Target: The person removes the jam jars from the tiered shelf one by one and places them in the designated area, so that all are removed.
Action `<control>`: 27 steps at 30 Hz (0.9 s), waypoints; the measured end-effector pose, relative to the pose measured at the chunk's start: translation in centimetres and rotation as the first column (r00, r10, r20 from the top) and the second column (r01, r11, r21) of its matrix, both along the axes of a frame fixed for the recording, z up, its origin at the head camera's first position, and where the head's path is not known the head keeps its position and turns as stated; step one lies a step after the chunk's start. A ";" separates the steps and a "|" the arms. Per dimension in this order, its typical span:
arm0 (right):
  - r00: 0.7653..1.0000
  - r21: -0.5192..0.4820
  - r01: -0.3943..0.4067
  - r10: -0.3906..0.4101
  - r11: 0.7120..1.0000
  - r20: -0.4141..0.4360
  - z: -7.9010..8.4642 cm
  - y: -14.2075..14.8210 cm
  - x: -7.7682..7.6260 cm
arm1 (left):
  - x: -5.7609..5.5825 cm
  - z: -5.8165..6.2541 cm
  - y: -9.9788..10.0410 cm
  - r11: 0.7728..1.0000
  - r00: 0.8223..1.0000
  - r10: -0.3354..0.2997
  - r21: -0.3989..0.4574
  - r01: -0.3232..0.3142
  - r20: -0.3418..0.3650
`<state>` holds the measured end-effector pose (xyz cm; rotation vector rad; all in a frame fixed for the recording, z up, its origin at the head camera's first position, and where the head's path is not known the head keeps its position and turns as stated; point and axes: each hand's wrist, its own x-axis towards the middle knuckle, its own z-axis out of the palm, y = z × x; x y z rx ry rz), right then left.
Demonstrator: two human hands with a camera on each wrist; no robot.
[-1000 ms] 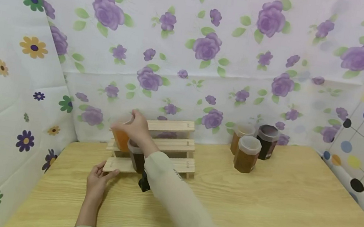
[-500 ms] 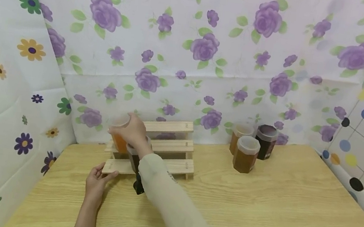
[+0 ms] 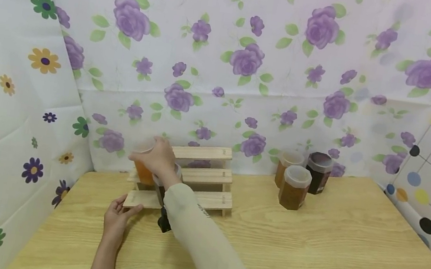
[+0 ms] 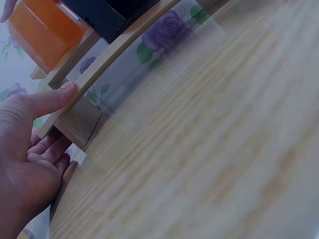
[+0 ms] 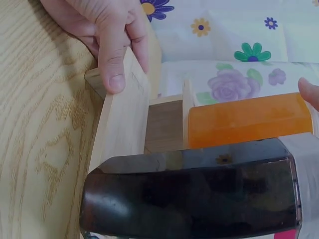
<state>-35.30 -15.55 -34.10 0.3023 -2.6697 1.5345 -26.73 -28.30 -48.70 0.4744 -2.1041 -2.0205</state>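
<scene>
A three-step wooden rack stands against the back cloth. My left hand pinches the left end of its lowest step, thumb on top and fingers beneath. My right hand holds a jar of orange contents around its translucent lid. That jar's base is right at the middle step, at the left end. A dark jar with a pale lid stands on the lowest step, in front and to the right of the orange one. My right forearm partly hides it in the head view.
Right of the rack, three more faceted jars stand together on the wooden table: an amber jar in front, a lighter amber jar behind, and a dark jar. Flower-printed cloth encloses the back and left.
My right hand has come down slightly with the orange jar, settling at the middle step. My left hand keeps its hold on the rack. The head view has shifted a little.
</scene>
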 end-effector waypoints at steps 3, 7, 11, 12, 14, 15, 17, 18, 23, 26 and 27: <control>1.000 -0.014 0.009 -0.009 1.000 -0.001 0.1 0.0 0.1 | 0.0 0.1 -0.1 1.000 1.000 -0.002 0.002 0.002 -0.004; 1.000 -0.031 0.009 -0.009 0.999 -0.002 0.0 0.0 0.2 | 0.1 0.1 -0.2 1.000 1.000 -0.001 0.001 0.001 -0.004; 1.000 -0.064 0.011 -0.012 0.998 -0.020 0.0 0.3 0.2 | 0.0 0.0 0.0 1.000 1.000 0.000 0.008 0.000 -0.007; 1.000 -0.084 0.010 -0.012 0.996 -0.027 -0.1 0.5 0.2 | -0.1 -0.1 0.1 1.000 1.000 -0.001 0.014 0.001 -0.009; 0.999 -0.134 0.001 -0.007 0.991 -0.044 -0.4 0.6 0.3 | 0.2 -0.4 0.2 1.000 1.000 -0.001 0.024 0.002 -0.014; 0.999 -0.164 0.001 -0.009 0.987 -0.047 -0.6 0.6 0.4 | 0.4 -0.6 0.2 1.000 1.000 -0.002 0.028 0.002 -0.018; 0.998 -0.223 0.001 -0.015 0.975 -0.058 -1.1 0.7 0.4 | 0.7 -0.9 0.3 1.000 1.000 0.002 0.032 -0.002 -0.014; 0.998 -0.258 0.006 -0.022 0.966 -0.061 -1.4 0.7 0.5 | 0.9 -1.1 0.3 1.000 1.000 0.002 0.030 -0.002 -0.010; 0.996 -0.429 0.061 -0.083 0.901 -0.034 -1.4 0.3 0.3 | 0.8 -1.1 -0.2 1.000 1.000 0.017 -0.001 -0.017 -0.014; 0.991 -0.538 0.110 -0.134 0.836 -0.006 -0.6 0.4 0.0 | 0.3 -1.0 -0.5 1.000 0.999 0.013 -0.016 -0.014 -0.036; 0.989 -0.569 0.124 -0.151 0.813 -0.001 -0.3 0.6 -0.2 | 0.2 -1.0 -0.5 1.000 0.999 0.012 -0.018 -0.012 -0.042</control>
